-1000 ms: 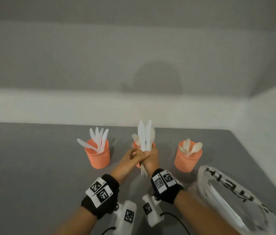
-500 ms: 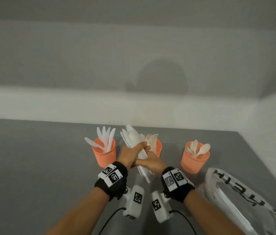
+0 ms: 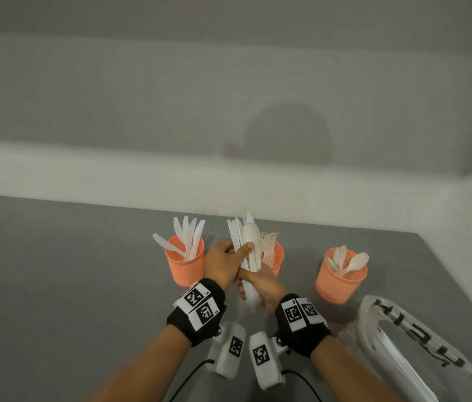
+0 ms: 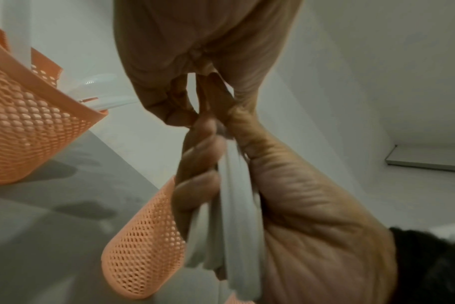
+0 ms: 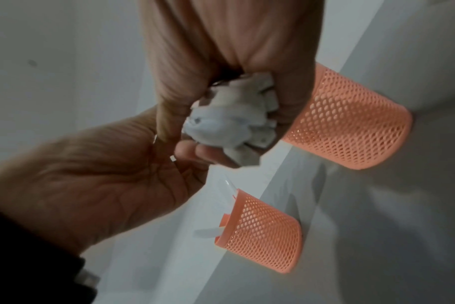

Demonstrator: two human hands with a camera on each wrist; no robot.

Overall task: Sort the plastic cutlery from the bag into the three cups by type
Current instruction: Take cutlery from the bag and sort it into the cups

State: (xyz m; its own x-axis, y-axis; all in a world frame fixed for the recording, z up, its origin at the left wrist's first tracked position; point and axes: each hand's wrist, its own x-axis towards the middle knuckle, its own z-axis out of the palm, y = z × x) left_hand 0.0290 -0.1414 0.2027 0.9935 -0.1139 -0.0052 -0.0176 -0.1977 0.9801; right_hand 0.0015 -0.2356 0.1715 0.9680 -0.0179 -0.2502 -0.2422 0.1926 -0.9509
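Both hands hold one bundle of white plastic cutlery [image 3: 247, 250] upright, tilted slightly left, in front of the middle orange cup [image 3: 277, 258], which holds forks. My left hand [image 3: 226, 262] grips the bundle's upper part, thumb across a spoon on its front. My right hand [image 3: 259, 284] is wrapped round the handles below; their ends [image 5: 234, 117] stick out of its fist. The left cup [image 3: 185, 266] holds knives. The right cup [image 3: 340, 278] holds spoons.
A crumpled clear plastic bag [image 3: 408, 346] with black lettering lies on the grey table [image 3: 55, 285] at the right front, with white pieces inside. A pale wall runs behind the cups and along the table's right edge.
The bundle stood straight in front of the middle cup, then leaned left. My left hand has slid up from the handles to its upper part, thumb now across the front spoon.
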